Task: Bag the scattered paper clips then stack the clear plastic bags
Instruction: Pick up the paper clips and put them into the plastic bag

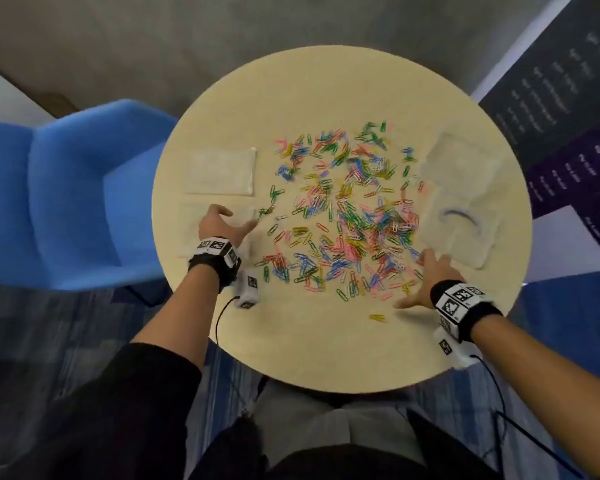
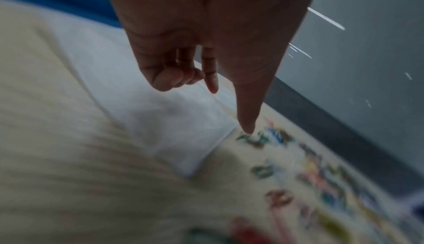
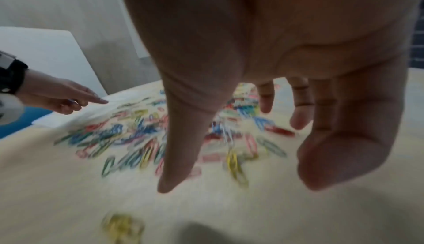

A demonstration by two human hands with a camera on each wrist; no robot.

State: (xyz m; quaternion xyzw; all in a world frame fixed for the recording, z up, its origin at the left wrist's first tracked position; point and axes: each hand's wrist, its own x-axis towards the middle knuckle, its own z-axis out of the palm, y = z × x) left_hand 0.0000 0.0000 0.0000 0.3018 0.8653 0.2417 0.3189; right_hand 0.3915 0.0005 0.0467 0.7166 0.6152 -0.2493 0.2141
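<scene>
The paper clips (image 1: pixel 343 216) lie spread in a many-coloured scatter across the middle of the round surface (image 1: pixel 326 355), with one yellow stray (image 1: pixel 377 317) low in the head view, apart from the rest. Clear plastic bags lie flat at both sides: one bag (image 1: pixel 220 171) at centre left, a second bag (image 1: pixel 243 223) just below it under the left hand (image 1: pixel 219 225), and more bags (image 1: pixel 461 199) at the right of the frame.

The left hand hovers over the second bag's edge with thumb out and fingers loosely curled; the wrist view shows nothing pinched. The right hand (image 1: pixel 426 278) is spread, fingers relaxed and apart, at the lower right rim of the pile and holding nothing.

The step looks like the very start: take a bag and gather clips. To do it well, the left hand should pinch one layer at the bag's mouth, lift it open and keep the opening facing the pile. The right should rake a small cluster together and pick that up, not single clips. Thin film may cling shut, and an overfull handful will likely spill
</scene>
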